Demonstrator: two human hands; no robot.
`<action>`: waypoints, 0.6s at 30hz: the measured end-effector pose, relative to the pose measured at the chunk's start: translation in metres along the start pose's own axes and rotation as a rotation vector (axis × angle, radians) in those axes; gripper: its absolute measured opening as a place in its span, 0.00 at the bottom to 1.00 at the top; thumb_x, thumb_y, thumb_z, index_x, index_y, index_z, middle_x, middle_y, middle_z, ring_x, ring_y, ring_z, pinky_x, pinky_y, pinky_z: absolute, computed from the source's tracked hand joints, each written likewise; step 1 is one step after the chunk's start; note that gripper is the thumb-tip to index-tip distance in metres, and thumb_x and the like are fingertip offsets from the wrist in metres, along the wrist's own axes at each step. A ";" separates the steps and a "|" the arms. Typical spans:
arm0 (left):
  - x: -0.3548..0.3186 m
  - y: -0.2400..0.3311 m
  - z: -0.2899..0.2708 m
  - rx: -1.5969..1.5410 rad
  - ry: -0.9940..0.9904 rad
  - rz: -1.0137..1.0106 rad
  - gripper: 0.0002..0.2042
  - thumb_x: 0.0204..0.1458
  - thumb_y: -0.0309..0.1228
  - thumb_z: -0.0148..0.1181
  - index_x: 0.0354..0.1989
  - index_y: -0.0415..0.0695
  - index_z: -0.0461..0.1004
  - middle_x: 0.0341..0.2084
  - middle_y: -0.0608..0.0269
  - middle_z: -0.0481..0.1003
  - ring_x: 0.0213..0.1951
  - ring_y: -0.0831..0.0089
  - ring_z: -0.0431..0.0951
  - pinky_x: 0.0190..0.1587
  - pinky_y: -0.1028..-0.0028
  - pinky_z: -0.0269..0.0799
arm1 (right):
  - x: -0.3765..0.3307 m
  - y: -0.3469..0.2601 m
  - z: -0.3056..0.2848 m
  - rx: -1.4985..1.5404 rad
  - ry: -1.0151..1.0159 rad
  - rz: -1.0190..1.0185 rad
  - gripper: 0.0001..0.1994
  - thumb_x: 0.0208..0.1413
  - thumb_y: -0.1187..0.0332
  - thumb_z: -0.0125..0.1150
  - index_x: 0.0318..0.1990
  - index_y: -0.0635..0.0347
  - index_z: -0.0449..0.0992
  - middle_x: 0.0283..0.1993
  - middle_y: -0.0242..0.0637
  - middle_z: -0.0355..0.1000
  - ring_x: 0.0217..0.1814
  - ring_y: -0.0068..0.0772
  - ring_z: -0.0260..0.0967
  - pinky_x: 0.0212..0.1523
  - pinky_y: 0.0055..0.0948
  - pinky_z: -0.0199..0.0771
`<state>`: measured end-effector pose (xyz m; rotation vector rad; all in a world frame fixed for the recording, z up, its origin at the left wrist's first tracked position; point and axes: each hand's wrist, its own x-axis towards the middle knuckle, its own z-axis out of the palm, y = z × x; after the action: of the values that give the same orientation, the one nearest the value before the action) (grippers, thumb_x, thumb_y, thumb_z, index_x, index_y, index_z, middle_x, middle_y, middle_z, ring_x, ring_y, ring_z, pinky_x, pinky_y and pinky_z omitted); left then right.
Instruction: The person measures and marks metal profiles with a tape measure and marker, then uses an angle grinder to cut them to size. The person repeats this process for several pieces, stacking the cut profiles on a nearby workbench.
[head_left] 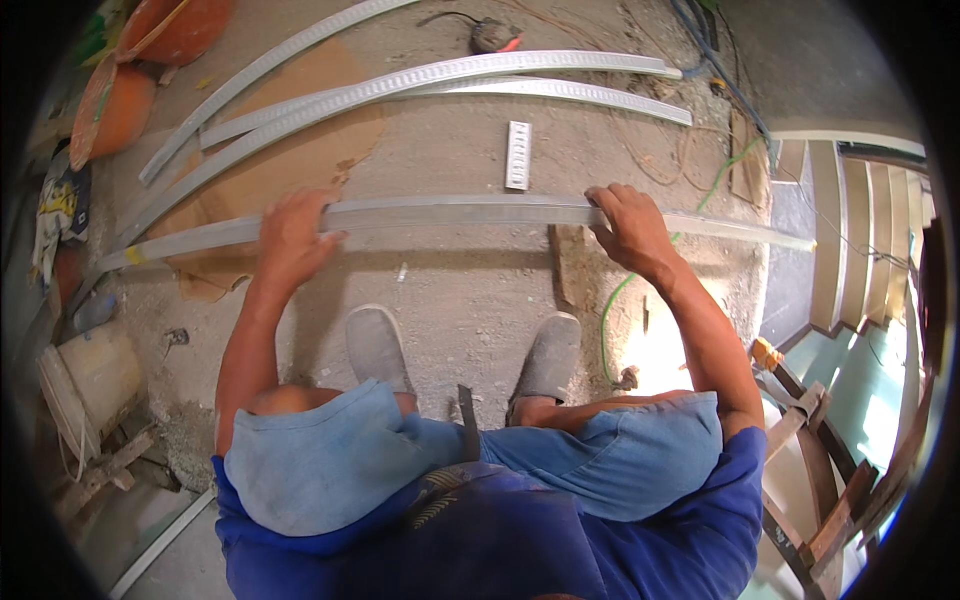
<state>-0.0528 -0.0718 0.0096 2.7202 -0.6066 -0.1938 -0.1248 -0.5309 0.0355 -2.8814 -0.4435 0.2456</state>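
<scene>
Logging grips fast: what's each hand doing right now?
Left hand: closed around the metal strip, holding it.
Right hand: closed around the same strip, farther along it.

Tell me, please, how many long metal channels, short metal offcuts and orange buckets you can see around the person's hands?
Long metal channels: 4, one held by the left hand and right hand, three lying beyond
Short metal offcuts: 1
Orange buckets: 2
Total: 7
</scene>
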 end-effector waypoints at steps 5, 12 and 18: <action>-0.017 -0.028 0.001 0.157 0.162 -0.185 0.16 0.39 0.29 0.70 0.33 0.43 0.69 0.33 0.53 0.71 0.42 0.49 0.70 0.43 0.54 0.63 | -0.008 0.033 -0.004 -0.146 0.128 0.011 0.18 0.42 0.75 0.64 0.45 0.57 0.75 0.35 0.40 0.70 0.40 0.47 0.68 0.40 0.43 0.71; -0.026 -0.052 0.006 0.181 0.316 -0.123 0.15 0.40 0.27 0.66 0.35 0.42 0.68 0.35 0.51 0.71 0.43 0.47 0.70 0.47 0.54 0.62 | -0.015 0.054 -0.002 -0.175 0.122 0.032 0.09 0.42 0.73 0.65 0.32 0.56 0.73 0.32 0.39 0.70 0.39 0.47 0.68 0.38 0.43 0.69; -0.046 -0.112 0.022 0.220 0.452 -0.182 0.19 0.41 0.23 0.65 0.44 0.40 0.71 0.44 0.50 0.74 0.50 0.47 0.70 0.57 0.52 0.61 | -0.039 0.090 -0.012 -0.171 0.066 0.232 0.13 0.41 0.72 0.66 0.36 0.53 0.72 0.35 0.37 0.71 0.44 0.47 0.68 0.44 0.47 0.65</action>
<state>-0.0558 0.0363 -0.0488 2.8846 -0.2617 0.4604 -0.1338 -0.6295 0.0309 -3.0986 -0.1226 0.1546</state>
